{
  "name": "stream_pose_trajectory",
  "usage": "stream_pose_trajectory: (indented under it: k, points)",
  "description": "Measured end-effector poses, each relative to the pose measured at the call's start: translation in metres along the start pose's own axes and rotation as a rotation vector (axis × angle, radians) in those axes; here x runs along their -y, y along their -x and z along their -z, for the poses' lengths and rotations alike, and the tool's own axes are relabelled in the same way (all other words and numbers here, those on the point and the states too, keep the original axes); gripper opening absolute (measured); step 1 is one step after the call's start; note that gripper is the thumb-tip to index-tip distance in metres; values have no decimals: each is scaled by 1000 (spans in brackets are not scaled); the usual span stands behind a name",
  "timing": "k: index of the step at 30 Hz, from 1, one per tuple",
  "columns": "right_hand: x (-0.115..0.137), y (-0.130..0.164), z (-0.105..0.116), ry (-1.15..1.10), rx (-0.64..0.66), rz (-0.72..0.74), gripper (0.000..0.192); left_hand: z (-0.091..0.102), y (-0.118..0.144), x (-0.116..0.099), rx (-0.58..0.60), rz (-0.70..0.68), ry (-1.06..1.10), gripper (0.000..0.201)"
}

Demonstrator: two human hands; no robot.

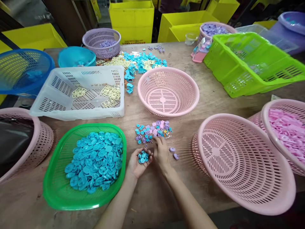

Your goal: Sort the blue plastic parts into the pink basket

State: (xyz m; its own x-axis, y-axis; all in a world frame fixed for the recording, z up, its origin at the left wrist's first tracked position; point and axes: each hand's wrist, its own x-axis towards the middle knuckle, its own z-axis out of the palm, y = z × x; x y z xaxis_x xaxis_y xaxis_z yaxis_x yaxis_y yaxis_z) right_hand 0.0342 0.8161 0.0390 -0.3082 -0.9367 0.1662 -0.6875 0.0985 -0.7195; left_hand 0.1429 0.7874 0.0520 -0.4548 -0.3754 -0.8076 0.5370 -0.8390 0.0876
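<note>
My left hand (pixel 137 163) is cupped, palm up, around a small heap of blue plastic pieces (pixel 143 156). Close beside it, my right hand (pixel 162 156) reaches to the near edge of a loose pile of small parts (pixel 154 130) in blue, purple, pink and orange. Its fingers are bent together, and whatever is between the tips is hidden. Two purple oval pieces (pixel 175 156) lie just right of that hand. On the left, a green basket (pixel 123 149) holds many round blue plastic pieces (pixel 95 159).
Pink baskets (pixel 168 71) (pixel 243 159) stand ahead and at right; another holds pink parts (pixel 286 130). A white crate (pixel 78 113) holds cream frames (pixel 111 92). Farther back are blue and cream parts (pixel 140 62), a lime crate (pixel 238 76) and yellow boxes (pixel 132 19).
</note>
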Motion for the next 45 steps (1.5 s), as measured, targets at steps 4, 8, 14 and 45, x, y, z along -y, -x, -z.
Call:
stream_pose_trajectory:
  k: [4, 8, 14, 45]
  points:
    - [-11, -25, -15, 125, 211, -37, 29, 2, 4, -8, -10, -45, 8, 31]
    - [-6, -24, -18, 307, 319, -61, 20, 7, 7, -12, -40, -98, 6, 38]
    - [4, -24, -9, 370, 423, -148, 21, 10, 13, -15, -100, -61, 87, 36]
    - [-10, -29, -11, 62, 174, -56, 29, 5, 9, -18, -145, -57, 74, 26]
